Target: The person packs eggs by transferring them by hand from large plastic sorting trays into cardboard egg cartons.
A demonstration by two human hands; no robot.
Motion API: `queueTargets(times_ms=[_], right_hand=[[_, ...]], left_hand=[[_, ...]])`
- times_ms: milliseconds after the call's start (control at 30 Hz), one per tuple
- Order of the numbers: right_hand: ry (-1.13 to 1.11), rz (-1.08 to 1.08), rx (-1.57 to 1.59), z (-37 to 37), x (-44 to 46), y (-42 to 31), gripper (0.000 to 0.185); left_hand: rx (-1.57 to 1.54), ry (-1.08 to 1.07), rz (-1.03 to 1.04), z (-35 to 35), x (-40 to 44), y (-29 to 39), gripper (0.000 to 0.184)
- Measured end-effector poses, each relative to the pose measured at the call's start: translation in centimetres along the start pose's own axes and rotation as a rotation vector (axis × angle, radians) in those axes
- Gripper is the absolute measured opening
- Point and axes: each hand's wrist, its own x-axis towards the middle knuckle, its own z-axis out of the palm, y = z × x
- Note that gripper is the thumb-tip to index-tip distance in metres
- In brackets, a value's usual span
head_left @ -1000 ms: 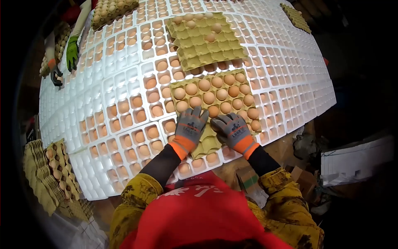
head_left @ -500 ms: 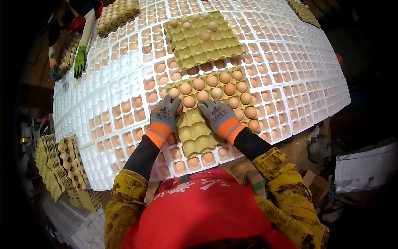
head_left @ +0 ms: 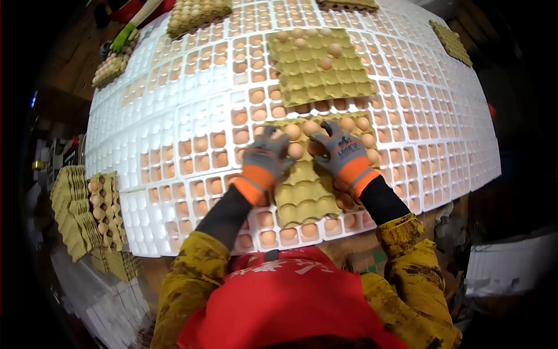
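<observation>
My left hand (head_left: 266, 158), in a grey and orange glove, curls its fingers and thumb around an egg (head_left: 295, 151) in the near pulp egg tray (head_left: 305, 195). My right hand (head_left: 344, 151), gloved alike, bends its fingers down into the same tray; what they close on is hidden beneath them. Brown eggs stand in the tray's far rows, between and beyond my hands, while its near left cups are bare. Behind it lies a second pulp tray (head_left: 322, 78) with a few eggs at its far side. Both trays rest on white foam egg trays (head_left: 189, 154).
White foam trays, many with eggs, cover the table. A co-worker's green-gloved hand (head_left: 122, 38) is at the far left, near a filled pulp tray (head_left: 199, 14). Stacked pulp trays (head_left: 72, 212) stand at the left, beside another tray of eggs (head_left: 106, 212).
The camera view has shifted, so the trays appear farther right. My fingers have moved in among the eggs and curled more. The co-worker's green glove has moved toward the far edge.
</observation>
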Motion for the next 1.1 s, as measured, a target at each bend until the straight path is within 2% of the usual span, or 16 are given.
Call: queueTargets(times_ms=[67, 100, 133, 200, 333, 400, 433, 500, 567, 600, 667, 767, 833, 867, 967, 1100], right_hand=[[-0.045, -0.003, -0.285, 2.7, 0.5, 0.1, 0.030], [-0.081, 0.028, -0.364, 3.4, 1.2, -0.2, 0.027], [-0.071, 0.028, -0.360, 4.0, 1.4, 0.1, 0.030], [-0.099, 0.056, -0.250, 3.2, 2.0, 0.2, 0.034], [0.089, 0.216, 0.208, 0.2, 2.1, -0.4, 0.050], [0.053, 0.578, 0.787, -1.1, 3.3, -2.8, 0.047], [0.127, 0.546, 0.933, -0.5, 3.9, -3.9, 0.050], [0.142, 0.487, 0.902, 1.6, 6.2, -7.0, 0.050], [0.148, 0.301, 0.843, 4.3, 9.5, -11.5, 0.050], [0.147, 0.139, 0.795, 5.9, 11.8, -14.3, 0.050], [0.117, 0.031, 0.653, 8.7, 16.0, -19.6, 0.046], [0.081, 0.068, 0.367, 13.2, 21.6, -25.4, 0.040], [-0.008, 0.077, 0.086, 17.1, 23.8, -26.4, 0.041], [-0.063, 0.129, 0.082, 17.6, 24.2, -26.8, 0.041], [0.068, 0.214, 0.587, 17.0, 23.7, -25.5, 0.038], [0.004, 0.207, 0.736, 19.8, 23.1, -21.2, 0.037]], left_hand=[[0.216, -0.014, 0.001, 1.1, 0.8, 1.3, 0.051], [0.336, -0.001, 0.009, 2.5, 1.3, 1.6, 0.038], [0.331, -0.143, 0.031, 2.5, 2.1, 2.0, 0.022], [0.474, -0.104, 0.040, 3.3, 2.3, 3.0, 0.016], [0.304, -0.314, 0.051, 1.3, 3.4, 1.5, 0.020], [-0.082, -0.162, 0.019, -2.9, 1.3, -1.6, 0.034], [-0.281, -0.074, -0.065, -5.2, 0.2, -3.5, 0.045], [-0.540, 0.271, -0.128, -6.5, -2.7, -10.5, 0.042], [-0.525, 0.376, -0.237, -8.8, -5.3, -19.2, 0.040], [-0.312, 0.383, -0.315, -11.0, -6.6, -21.9, 0.038], [-0.126, 0.360, -0.372, -11.6, -8.1, -27.8, 0.040], [0.149, 0.286, -0.406, -10.1, -7.8, -32.8, 0.040], [0.292, 0.017, -0.469, -10.1, -7.0, -33.0, 0.040], [0.323, -0.074, -0.480, -10.9, -6.5, -32.7, 0.040], [0.143, 0.067, -0.371, -11.3, -8.1, -34.6, 0.044], [0.127, -0.053, -0.294, -11.7, -9.1, -37.6, 0.050]])
